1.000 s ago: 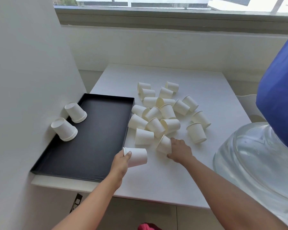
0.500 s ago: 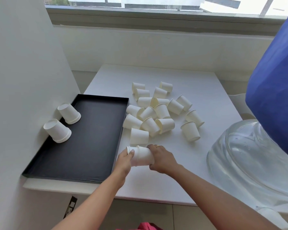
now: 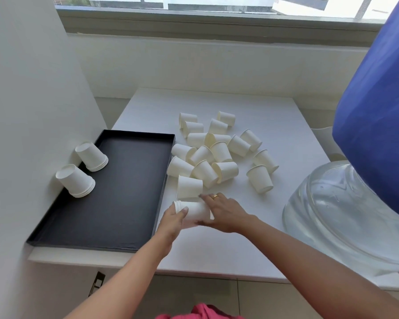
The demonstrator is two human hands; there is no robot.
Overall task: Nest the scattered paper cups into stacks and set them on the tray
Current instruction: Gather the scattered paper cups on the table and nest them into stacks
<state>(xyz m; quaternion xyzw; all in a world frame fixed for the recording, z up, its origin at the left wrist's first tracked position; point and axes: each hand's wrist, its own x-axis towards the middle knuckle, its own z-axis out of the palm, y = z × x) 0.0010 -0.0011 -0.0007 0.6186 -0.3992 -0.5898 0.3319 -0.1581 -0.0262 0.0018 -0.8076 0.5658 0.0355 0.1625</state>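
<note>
Several white paper cups lie scattered in a heap on the white table. A black tray lies to their left, and two short stacks of cups stand on it upside down by the wall. Both hands hold one sideways stack of nested cups just right of the tray's near corner. My left hand grips its left end. My right hand, with a ring on one finger, closes on its right end.
A large clear water bottle with a blue top fills the right side, close to my right arm. A white wall panel rises directly left of the tray. The table's front edge runs below my forearms.
My right hand took a cup from the heap, brought it to the cup in my left hand, and the two are now pushed together. The camera view shifted slightly.
</note>
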